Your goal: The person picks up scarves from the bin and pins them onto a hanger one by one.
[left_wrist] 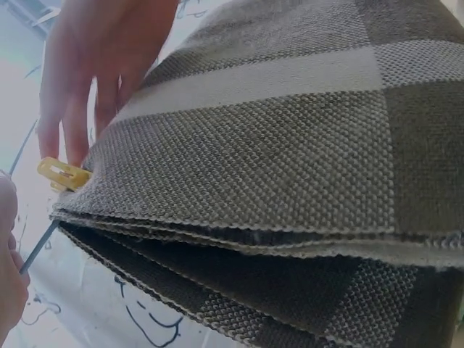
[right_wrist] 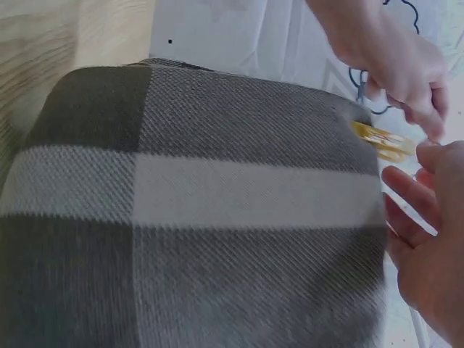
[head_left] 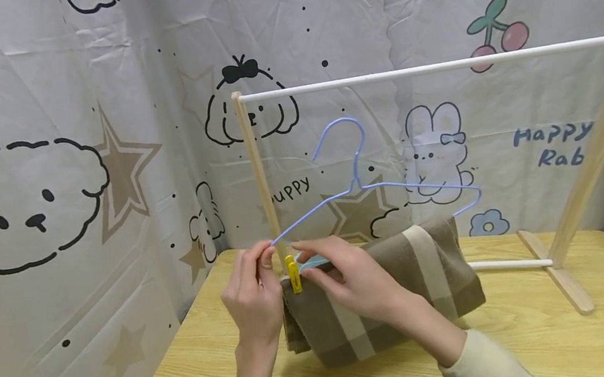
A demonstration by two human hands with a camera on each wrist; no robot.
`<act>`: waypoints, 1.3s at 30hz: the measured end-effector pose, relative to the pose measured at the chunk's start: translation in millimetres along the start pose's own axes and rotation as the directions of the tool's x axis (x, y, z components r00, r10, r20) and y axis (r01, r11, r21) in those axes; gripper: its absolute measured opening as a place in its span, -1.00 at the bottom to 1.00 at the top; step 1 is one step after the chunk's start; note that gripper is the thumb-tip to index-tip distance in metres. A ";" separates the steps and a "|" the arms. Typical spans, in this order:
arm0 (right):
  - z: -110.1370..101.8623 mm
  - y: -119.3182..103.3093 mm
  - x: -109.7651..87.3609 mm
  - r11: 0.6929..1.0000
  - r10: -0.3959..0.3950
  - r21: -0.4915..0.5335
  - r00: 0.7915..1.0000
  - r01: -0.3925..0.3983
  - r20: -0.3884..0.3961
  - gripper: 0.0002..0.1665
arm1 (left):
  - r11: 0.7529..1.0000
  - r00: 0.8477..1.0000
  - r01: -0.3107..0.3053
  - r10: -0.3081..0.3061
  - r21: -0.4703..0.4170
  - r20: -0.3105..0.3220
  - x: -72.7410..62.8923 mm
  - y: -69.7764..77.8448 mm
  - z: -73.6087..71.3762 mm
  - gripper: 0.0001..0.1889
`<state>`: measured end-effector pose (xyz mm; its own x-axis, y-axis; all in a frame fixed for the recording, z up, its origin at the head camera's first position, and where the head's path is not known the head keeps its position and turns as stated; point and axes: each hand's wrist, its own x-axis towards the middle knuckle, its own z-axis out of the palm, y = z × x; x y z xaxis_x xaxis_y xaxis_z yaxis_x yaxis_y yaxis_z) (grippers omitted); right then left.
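Note:
My left hand (head_left: pixel 252 287) pinches the left end of a lilac-blue wire hanger (head_left: pixel 393 183), whose hook points up. A folded brown-and-cream checked cloth (head_left: pixel 388 279) hangs over the hanger's lower part, its layered edges plain in the left wrist view. Near the hanger's left corner, a yellow clothespin (head_left: pixel 293 275) sits on the cloth's top edge. My right hand (head_left: pixel 356 274) is just right of the clothespin, thumb and forefinger apart with their tips close to it. Behind those fingers shows a small light-teal thing (head_left: pixel 314 262), mostly hidden; its kind is unclear.
Behind the cloth stands a wooden rack with a white top rail (head_left: pixel 435 67), side posts and a low white bar (head_left: pixel 509 264). Its right foot (head_left: pixel 556 273) rests on the wood-grain table (head_left: pixel 188 369). A printed curtain (head_left: pixel 149 75) hangs behind.

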<state>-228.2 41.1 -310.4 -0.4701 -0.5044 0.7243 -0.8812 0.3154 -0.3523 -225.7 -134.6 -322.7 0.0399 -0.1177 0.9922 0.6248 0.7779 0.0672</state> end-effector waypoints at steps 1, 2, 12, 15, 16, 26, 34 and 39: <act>-1.9 0.2 -2.5 1.000 -0.007 -0.005 1.000 0.007 -0.026 -0.56 | 1.000 1.000 0.000 0.000 0.005 -0.003 -0.5 -1.6 0.1 -0.75; -4.2 0.6 -4.8 1.000 -0.011 -0.007 0.999 0.011 -0.052 -0.59 | 1.000 1.000 0.002 -0.002 0.007 -0.004 -1.0 -3.2 0.2 -0.75; -31.4 14.2 -30.0 0.999 -0.010 -0.032 0.990 0.005 -0.143 -0.69 | 1.000 1.000 0.009 -0.010 0.028 0.010 -3.4 -18.9 -5.8 -0.73; -40.5 17.4 -37.3 0.999 0.008 -0.047 0.987 -0.015 -0.162 -0.69 | 0.999 1.000 0.022 -0.022 0.036 -0.005 -2.5 -22.8 -8.4 -0.71; -43.5 18.3 -39.3 0.998 0.012 -0.051 0.986 -0.021 -0.168 -0.68 | 0.999 1.000 0.024 -0.024 0.037 -0.009 -2.1 -23.6 -8.9 -0.71; -68.5 31.9 -59.2 0.995 0.047 -0.071 0.978 -0.063 -0.203 -0.60 | 0.999 0.999 0.012 -0.010 0.048 -0.038 1.2 -26.6 -10.9 -0.68; -87.6 43.0 -78.6 0.988 0.102 -0.097 0.973 -0.124 -0.208 -0.58 | 0.998 0.999 0.025 -0.023 0.063 -0.033 2.5 -28.4 -14.9 -0.69; -96.4 49.4 -91.0 0.971 0.164 -0.139 0.964 -0.196 -0.209 -0.59 | 0.998 0.999 0.029 -0.028 0.061 -0.022 2.3 -28.8 -15.0 -0.69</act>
<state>-224.0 180.0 -336.6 -0.5874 -0.2662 0.7643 -0.7563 0.5168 -0.4012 -231.9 -166.6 -324.0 0.0394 -0.1525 0.9875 0.5770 0.8104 0.1021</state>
